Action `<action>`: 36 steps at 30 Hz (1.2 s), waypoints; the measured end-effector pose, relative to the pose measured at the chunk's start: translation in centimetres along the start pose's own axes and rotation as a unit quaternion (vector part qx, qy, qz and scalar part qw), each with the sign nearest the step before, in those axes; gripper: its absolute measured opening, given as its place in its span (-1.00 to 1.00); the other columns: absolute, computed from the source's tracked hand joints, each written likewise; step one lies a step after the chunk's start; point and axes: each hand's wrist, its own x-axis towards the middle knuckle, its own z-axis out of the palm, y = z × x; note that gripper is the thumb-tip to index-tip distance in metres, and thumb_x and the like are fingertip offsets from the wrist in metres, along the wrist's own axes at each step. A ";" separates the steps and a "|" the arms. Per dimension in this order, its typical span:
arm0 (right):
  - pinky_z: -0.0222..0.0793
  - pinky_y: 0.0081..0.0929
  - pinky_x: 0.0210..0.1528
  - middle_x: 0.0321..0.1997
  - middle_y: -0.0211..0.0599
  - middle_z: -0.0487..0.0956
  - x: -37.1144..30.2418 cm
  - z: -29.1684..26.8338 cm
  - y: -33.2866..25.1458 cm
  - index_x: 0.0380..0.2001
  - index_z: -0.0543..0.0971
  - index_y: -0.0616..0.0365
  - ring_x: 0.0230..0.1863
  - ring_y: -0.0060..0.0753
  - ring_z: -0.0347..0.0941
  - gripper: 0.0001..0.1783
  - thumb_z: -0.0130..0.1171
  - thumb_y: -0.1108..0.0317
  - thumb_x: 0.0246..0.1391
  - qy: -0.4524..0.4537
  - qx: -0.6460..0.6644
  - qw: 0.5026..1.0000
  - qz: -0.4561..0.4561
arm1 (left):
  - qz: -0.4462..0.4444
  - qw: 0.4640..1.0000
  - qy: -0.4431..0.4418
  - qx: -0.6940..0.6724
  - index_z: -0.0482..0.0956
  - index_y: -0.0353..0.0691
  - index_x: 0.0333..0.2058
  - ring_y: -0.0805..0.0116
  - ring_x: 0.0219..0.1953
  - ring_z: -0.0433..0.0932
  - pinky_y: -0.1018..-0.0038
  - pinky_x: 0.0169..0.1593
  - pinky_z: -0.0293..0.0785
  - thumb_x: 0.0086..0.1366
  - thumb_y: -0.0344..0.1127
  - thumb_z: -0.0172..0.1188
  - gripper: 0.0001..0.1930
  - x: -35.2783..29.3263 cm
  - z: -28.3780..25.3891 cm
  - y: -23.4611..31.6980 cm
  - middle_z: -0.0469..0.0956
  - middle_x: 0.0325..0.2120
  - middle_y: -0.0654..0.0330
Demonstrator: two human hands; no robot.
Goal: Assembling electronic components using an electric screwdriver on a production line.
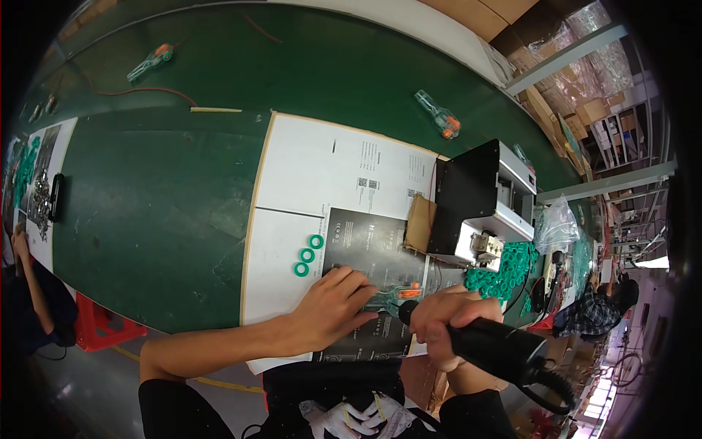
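Note:
My right hand (446, 322) is wrapped round a black electric screwdriver (504, 347), whose coiled cord hangs down to the right. Its tip points left, at a clear teal plastic piece with orange parts (395, 296). My left hand (333, 307) has its fingers closed on the left end of that piece, low over the dark printed sheet (365, 249); exactly where the tip meets it is hard to see. Three green rings (307, 255) lie in a slanting row on the white sheet (292, 168), beyond my left hand.
A black and silver box-shaped device (468, 197) stands to the right, near a heap of green rings (504, 274). Similar clear-and-orange pieces lie at the far right (439, 115) and far left (151, 62). A co-worker's arm (33, 285) shows at left, by a red stool (106, 325).

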 end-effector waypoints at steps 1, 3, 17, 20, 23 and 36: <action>0.49 -0.38 -0.61 -0.66 -0.41 0.47 -0.1 -0.3 0.0 -0.18 0.19 -0.03 -0.72 -0.36 0.45 -0.63 0.22 0.45 0.22 -0.024 -0.014 1.000 -0.008 | 0.005 1.000 -0.001 0.000 0.54 -0.33 -0.08 0.09 -0.12 0.42 0.26 -0.04 0.43 0.13 -0.28 0.43 -0.58 0.1 -0.1 0.1 0.41 -0.20 0.10; 0.51 -0.37 -0.59 -0.65 -0.41 0.47 -0.3 -1.1 0.0 -0.14 0.21 -0.02 -0.70 -0.36 0.47 -0.63 0.21 0.48 0.20 -0.070 -0.046 0.996 -0.022 | 0.002 1.000 -0.002 -0.001 0.55 -0.34 -0.09 0.10 -0.12 0.42 0.27 -0.04 0.43 0.15 -0.27 0.42 -0.59 0.3 0.0 0.2 0.42 -0.20 0.09; 0.23 -0.50 -0.61 -0.58 -0.48 0.21 4.8 -9.5 -0.4 0.10 0.37 0.21 -0.70 -0.58 0.17 -0.61 0.15 0.49 0.21 0.325 -0.083 0.941 -0.054 | 0.004 1.000 -0.002 0.017 0.58 -0.36 -0.07 0.09 -0.12 0.45 0.25 -0.02 0.43 0.20 -0.22 0.40 -0.59 0.1 0.2 0.1 0.47 -0.19 0.08; 0.24 -0.50 -0.63 -0.58 -0.48 0.23 4.8 -9.9 -0.6 0.10 0.35 0.21 -0.71 -0.57 0.18 -0.60 0.14 0.51 0.21 0.300 -0.069 0.951 -0.019 | 0.002 1.000 -0.007 0.013 0.58 -0.36 -0.07 0.08 -0.13 0.45 0.25 -0.02 0.43 0.20 -0.21 0.39 -0.59 0.0 0.1 0.1 0.47 -0.20 0.08; 0.25 -0.50 -0.66 -0.59 -0.48 0.25 3.5 -8.4 -0.7 0.10 0.33 0.20 -0.73 -0.56 0.18 -0.58 0.14 0.52 0.20 0.265 -0.006 0.964 0.001 | 0.001 1.000 -0.002 0.017 0.58 -0.35 -0.08 0.09 -0.13 0.44 0.25 -0.02 0.44 0.19 -0.22 0.40 -0.59 -0.2 0.1 -0.1 0.46 -0.20 0.08; 0.51 -0.32 -0.44 -0.57 -0.36 0.55 0.5 2.2 -2.5 -0.05 0.25 0.02 -0.63 -0.35 0.47 -0.53 0.31 0.53 0.12 0.033 0.121 0.991 0.037 | 0.013 1.000 -0.001 0.011 0.53 -0.30 -0.13 0.09 -0.10 0.41 0.25 -0.01 0.41 0.15 -0.23 0.42 -0.61 -0.2 0.2 -0.4 0.40 -0.22 0.10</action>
